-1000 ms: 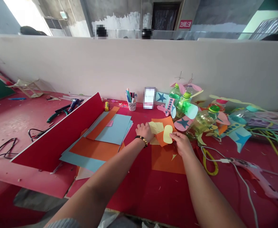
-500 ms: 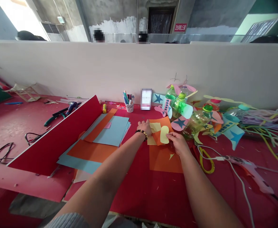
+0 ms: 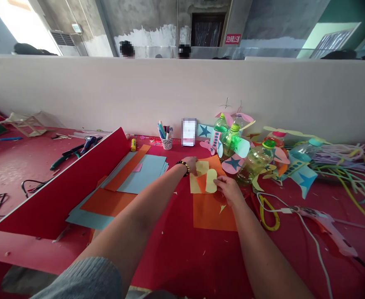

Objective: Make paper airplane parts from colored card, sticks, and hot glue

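Note:
My right hand (image 3: 228, 187) pinches the edge of a pale yellow paper cutout (image 3: 211, 181) with rounded ends. Behind it, my left hand (image 3: 190, 165), with a beaded bracelet on the wrist, is beside a yellow paper piece (image 3: 202, 167); its fingers are blurred and partly hidden. More yellow paper (image 3: 195, 187) lies under the cutout. An orange sheet (image 3: 212, 216) spreads beneath these papers, with a small yellow scrap (image 3: 222, 209) on it. Yellow-handled scissors (image 3: 270, 218) lie right of my right forearm.
Decorated plastic bottles (image 3: 257, 160) stand to the right. A pink glue gun (image 3: 327, 226) with a white cord lies nearer me. Blue sheets (image 3: 143, 170) and orange ones lie left, beside a red board (image 3: 76, 187). A pen cup (image 3: 167, 143) and a phone (image 3: 188, 133) stand behind.
The view has shifted slightly. My left hand has drawn in its fingers near the yellow paper. My right hand still holds the cutout, which has barely moved over the sheets.

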Demonstrator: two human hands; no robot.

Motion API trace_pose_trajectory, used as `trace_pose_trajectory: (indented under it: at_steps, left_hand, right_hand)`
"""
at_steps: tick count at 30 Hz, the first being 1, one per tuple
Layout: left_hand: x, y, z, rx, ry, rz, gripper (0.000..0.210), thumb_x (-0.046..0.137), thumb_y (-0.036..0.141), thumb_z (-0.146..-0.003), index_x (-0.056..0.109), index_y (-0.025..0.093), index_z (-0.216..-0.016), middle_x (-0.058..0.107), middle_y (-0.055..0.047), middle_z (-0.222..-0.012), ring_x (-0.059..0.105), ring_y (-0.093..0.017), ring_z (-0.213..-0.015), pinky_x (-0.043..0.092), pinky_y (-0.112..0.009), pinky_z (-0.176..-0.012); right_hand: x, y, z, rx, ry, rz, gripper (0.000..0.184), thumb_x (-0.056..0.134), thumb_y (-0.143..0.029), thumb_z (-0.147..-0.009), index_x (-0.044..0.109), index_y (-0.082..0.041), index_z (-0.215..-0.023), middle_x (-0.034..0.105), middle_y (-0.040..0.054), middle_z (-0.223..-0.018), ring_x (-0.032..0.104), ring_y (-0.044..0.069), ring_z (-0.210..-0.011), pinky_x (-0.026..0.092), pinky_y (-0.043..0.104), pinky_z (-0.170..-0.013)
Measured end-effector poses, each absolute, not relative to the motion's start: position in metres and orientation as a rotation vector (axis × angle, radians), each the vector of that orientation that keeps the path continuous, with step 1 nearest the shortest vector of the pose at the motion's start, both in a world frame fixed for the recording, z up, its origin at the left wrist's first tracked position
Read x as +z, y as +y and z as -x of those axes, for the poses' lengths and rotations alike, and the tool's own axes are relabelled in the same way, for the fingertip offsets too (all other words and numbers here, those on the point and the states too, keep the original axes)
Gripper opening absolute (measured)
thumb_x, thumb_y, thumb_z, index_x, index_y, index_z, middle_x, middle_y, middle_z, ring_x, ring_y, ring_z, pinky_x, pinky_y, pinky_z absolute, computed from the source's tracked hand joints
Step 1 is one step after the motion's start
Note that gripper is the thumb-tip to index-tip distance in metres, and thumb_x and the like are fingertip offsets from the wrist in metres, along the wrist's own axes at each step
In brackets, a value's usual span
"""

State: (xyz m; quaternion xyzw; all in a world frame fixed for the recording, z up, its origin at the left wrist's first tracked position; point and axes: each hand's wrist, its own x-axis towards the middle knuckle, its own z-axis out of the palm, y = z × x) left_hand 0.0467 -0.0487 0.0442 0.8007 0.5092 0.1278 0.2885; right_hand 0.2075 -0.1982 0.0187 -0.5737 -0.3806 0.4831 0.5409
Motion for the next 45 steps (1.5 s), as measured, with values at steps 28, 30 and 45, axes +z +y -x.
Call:
trace_pose_trajectory:
  at_steps: [28, 30, 45]
  left_hand:
    - [0.102, -0.170, 0.060, 1.284, 0.908, -0.937, 0.057, 0.078, 0.026, -0.056, 0.053, 0.019, -0.107, 0.067, -0.004, -0.093, 0.065, -0.019, -0.078, 0.053, -0.030, -0.065]
    - [0.094, -0.179, 0.055, 1.203, 0.892, -0.921, 0.056, 0.078, 0.026, -0.057, 0.053, 0.020, -0.107, 0.067, -0.004, -0.095, 0.065, -0.019, -0.078, 0.053, -0.028, -0.063]
    - [0.066, -0.197, 0.034, 1.129, 0.787, -0.993, 0.040, 0.074, 0.026, -0.065, 0.055, 0.017, -0.099, 0.066, -0.007, -0.101, 0.064, -0.018, -0.087, 0.052, -0.029, -0.075]
  right_hand:
    - [0.017, -0.194, -0.206, 0.364, -1.437, 1.761, 0.047, 0.056, -0.040, -0.073, 0.063, -0.017, -0.113, 0.058, 0.0149, -0.121, 0.056, 0.028, -0.103, 0.042, 0.040, -0.089]
    - [0.019, -0.196, -0.208, 0.241, -1.504, 1.741, 0.049, 0.052, -0.042, -0.078, 0.061, -0.016, -0.119, 0.054, 0.0156, -0.127, 0.050, 0.029, -0.115, 0.040, 0.041, -0.095]
    - [0.065, -0.235, -0.170, 1.159, -1.326, 1.332, 0.038, 0.061, -0.050, -0.078, 0.065, -0.021, -0.101, 0.067, 0.0045, -0.077, 0.060, 0.019, -0.064, 0.047, 0.030, -0.062]
